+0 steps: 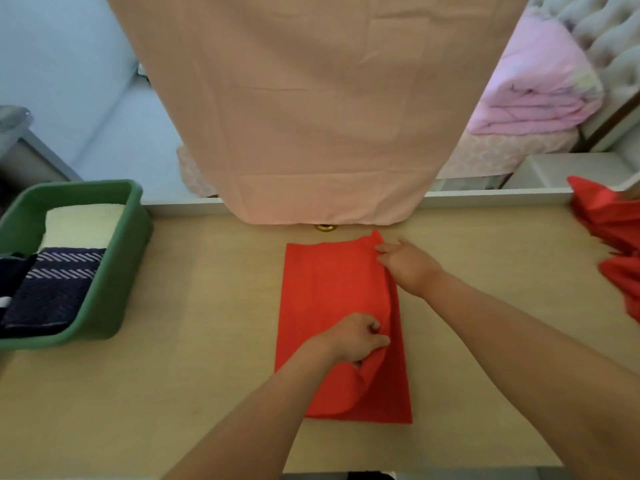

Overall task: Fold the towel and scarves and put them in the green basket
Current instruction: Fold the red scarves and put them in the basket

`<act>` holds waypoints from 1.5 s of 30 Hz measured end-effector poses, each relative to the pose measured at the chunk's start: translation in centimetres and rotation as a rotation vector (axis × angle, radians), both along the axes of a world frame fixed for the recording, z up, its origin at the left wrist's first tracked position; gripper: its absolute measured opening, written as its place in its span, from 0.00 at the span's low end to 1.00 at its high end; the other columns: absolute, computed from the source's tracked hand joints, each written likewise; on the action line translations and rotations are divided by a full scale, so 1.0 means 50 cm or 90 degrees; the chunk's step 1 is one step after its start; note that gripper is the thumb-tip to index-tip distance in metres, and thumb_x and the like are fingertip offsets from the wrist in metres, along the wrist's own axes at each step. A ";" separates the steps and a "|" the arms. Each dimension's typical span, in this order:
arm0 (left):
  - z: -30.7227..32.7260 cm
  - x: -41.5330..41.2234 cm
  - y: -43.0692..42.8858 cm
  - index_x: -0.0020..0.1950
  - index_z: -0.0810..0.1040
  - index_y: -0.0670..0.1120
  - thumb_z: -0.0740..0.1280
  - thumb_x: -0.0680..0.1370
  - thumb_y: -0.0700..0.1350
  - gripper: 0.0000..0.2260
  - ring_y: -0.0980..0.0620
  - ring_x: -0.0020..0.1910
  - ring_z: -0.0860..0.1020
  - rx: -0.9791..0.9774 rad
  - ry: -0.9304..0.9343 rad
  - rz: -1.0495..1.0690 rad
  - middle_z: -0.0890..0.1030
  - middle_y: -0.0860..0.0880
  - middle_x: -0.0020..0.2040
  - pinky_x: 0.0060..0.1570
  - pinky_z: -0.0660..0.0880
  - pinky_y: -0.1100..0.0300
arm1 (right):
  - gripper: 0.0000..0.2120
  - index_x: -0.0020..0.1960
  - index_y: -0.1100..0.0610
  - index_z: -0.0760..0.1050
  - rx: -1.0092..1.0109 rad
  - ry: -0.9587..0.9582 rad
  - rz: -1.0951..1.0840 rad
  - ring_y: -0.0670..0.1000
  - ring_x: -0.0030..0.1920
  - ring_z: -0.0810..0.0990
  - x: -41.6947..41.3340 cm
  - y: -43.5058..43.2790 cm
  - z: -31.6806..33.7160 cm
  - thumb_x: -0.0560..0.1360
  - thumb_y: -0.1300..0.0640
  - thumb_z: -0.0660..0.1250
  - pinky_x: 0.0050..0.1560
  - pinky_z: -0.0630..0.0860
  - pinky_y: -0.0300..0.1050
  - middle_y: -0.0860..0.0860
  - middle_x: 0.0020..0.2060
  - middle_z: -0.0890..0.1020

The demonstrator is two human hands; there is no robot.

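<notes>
Pinching the red scarf [322, 289] right of the green basket [135, 216], left hand [353, 337] and right hand [405, 265] are mid-fold on the desk [207, 306]; towel [83, 223] and, seemingly, a dark scarf [59, 282] lie inside it, another red cloth [609, 220] awaits.

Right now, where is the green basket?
In the head view, the green basket sits at the left edge of the table, left of the red scarf, with a folded dark blue cloth inside.
</notes>
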State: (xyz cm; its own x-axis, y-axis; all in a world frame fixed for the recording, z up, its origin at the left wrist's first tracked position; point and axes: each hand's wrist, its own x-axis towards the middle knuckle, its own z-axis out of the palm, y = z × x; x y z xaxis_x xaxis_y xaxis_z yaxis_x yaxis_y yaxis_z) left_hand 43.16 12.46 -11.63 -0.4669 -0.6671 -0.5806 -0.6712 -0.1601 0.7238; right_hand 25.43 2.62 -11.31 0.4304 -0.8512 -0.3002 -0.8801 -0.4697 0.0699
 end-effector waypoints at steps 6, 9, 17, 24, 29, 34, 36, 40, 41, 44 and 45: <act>-0.033 -0.071 0.054 0.65 0.70 0.43 0.63 0.82 0.43 0.12 0.57 0.26 0.78 0.222 0.116 0.109 0.77 0.45 0.43 0.27 0.77 0.63 | 0.23 0.76 0.55 0.64 0.065 0.103 -0.047 0.54 0.78 0.57 -0.045 0.046 -0.029 0.81 0.60 0.54 0.77 0.44 0.65 0.56 0.79 0.55; -0.058 -0.070 0.062 0.70 0.69 0.44 0.61 0.82 0.41 0.16 0.56 0.37 0.80 0.183 0.125 0.143 0.79 0.46 0.53 0.35 0.74 0.64 | 0.33 0.81 0.50 0.49 0.042 0.081 -0.111 0.57 0.80 0.46 -0.052 0.071 -0.048 0.78 0.58 0.58 0.74 0.42 0.70 0.57 0.80 0.44; -0.133 0.088 0.044 0.60 0.78 0.51 0.58 0.76 0.49 0.16 0.47 0.57 0.76 -0.572 -0.192 0.011 0.79 0.50 0.58 0.55 0.75 0.49 | 0.27 0.74 0.50 0.68 -0.042 -0.163 -0.115 0.59 0.76 0.62 0.036 0.203 -0.119 0.76 0.45 0.53 0.73 0.60 0.65 0.57 0.77 0.62; -0.210 0.218 0.138 0.79 0.59 0.52 0.52 0.77 0.65 0.32 0.43 0.78 0.57 -0.502 -0.392 -0.119 0.58 0.46 0.79 0.71 0.61 0.42 | 0.34 0.80 0.46 0.54 0.033 -0.106 -0.129 0.57 0.79 0.52 0.044 0.320 -0.190 0.77 0.35 0.48 0.76 0.54 0.62 0.57 0.80 0.53; -0.186 0.236 0.169 0.78 0.63 0.50 0.55 0.77 0.61 0.31 0.42 0.77 0.60 -0.543 -0.380 -0.114 0.60 0.44 0.78 0.73 0.61 0.42 | 0.32 0.77 0.55 0.64 -0.026 -0.090 -0.149 0.60 0.78 0.59 0.082 0.347 -0.161 0.76 0.43 0.51 0.76 0.55 0.60 0.60 0.77 0.61; -0.190 0.300 0.241 0.80 0.58 0.50 0.55 0.76 0.66 0.35 0.44 0.78 0.56 -0.536 -0.315 -0.201 0.55 0.46 0.80 0.73 0.63 0.45 | 0.35 0.81 0.49 0.50 0.044 -0.154 -0.042 0.54 0.80 0.45 0.107 0.447 -0.172 0.78 0.38 0.51 0.78 0.49 0.57 0.54 0.80 0.47; -0.184 0.315 0.260 0.80 0.50 0.46 0.54 0.72 0.73 0.45 0.44 0.79 0.46 -0.491 -0.330 -0.231 0.46 0.45 0.80 0.76 0.55 0.46 | 0.40 0.81 0.47 0.42 0.090 -0.135 -0.029 0.52 0.79 0.37 0.102 0.482 -0.173 0.76 0.34 0.53 0.79 0.42 0.54 0.52 0.80 0.39; -0.153 0.315 0.293 0.78 0.50 0.39 0.52 0.69 0.74 0.50 0.42 0.79 0.48 -0.456 -0.387 -0.269 0.46 0.42 0.80 0.77 0.54 0.49 | 0.44 0.80 0.47 0.37 0.134 -0.093 -0.020 0.52 0.79 0.34 0.102 0.524 -0.142 0.75 0.34 0.58 0.78 0.39 0.51 0.51 0.79 0.34; -0.144 0.314 0.301 0.77 0.59 0.37 0.56 0.71 0.69 0.45 0.41 0.77 0.57 -0.460 -0.370 -0.261 0.54 0.40 0.79 0.74 0.61 0.49 | 0.44 0.81 0.47 0.37 0.144 -0.083 -0.026 0.52 0.79 0.35 0.104 0.533 -0.130 0.76 0.36 0.59 0.79 0.41 0.52 0.52 0.79 0.35; -0.144 0.308 0.328 0.61 0.81 0.40 0.77 0.65 0.53 0.29 0.43 0.62 0.78 -0.516 -0.291 -0.320 0.78 0.42 0.65 0.57 0.79 0.53 | 0.46 0.81 0.49 0.38 0.180 -0.061 -0.046 0.52 0.79 0.36 0.107 0.565 -0.105 0.75 0.41 0.63 0.79 0.44 0.52 0.52 0.79 0.35; -0.143 0.303 0.336 0.54 0.84 0.43 0.81 0.60 0.51 0.26 0.45 0.56 0.81 -0.548 -0.281 -0.346 0.82 0.44 0.59 0.51 0.81 0.56 | 0.48 0.81 0.49 0.37 0.186 -0.055 -0.052 0.52 0.79 0.35 0.107 0.578 -0.102 0.73 0.42 0.65 0.79 0.44 0.52 0.51 0.78 0.34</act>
